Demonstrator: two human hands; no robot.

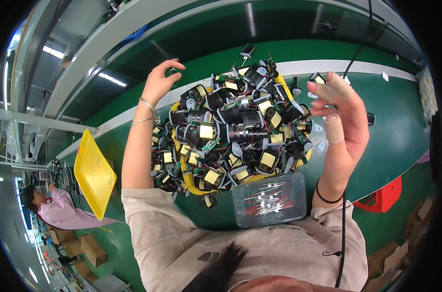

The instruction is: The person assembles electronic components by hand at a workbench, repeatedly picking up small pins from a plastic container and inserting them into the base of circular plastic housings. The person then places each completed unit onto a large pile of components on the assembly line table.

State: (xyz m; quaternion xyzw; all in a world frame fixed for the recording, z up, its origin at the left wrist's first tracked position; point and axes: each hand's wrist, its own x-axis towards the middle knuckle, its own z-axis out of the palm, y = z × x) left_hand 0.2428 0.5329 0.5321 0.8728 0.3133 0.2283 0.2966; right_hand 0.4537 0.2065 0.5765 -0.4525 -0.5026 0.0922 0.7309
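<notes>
My left hand [161, 82] is raised beyond the far left of a heap of small black electronic assemblies [240, 117]. Its fingers are bent and apart from the thumb, with nothing seen between them. Over the right side of the heap hovers my right hand [345, 124], with tan tape on several fingers. Those fingers are loosely curled and spread, and I see nothing held. The assemblies have grey round ends, yellow pads, green circuit boards and thin wires. They fill and spill over a yellow tray [188, 177]. Small white parts [321, 146] lie beside my right hand.
A clear plastic box [240, 214] with white and red wire leads stands close to my body. An empty yellow tray [92, 180] is at the left. A black cable [362, 44] hangs at the right, near a red stool [384, 197]. Another person [63, 207] sits far left.
</notes>
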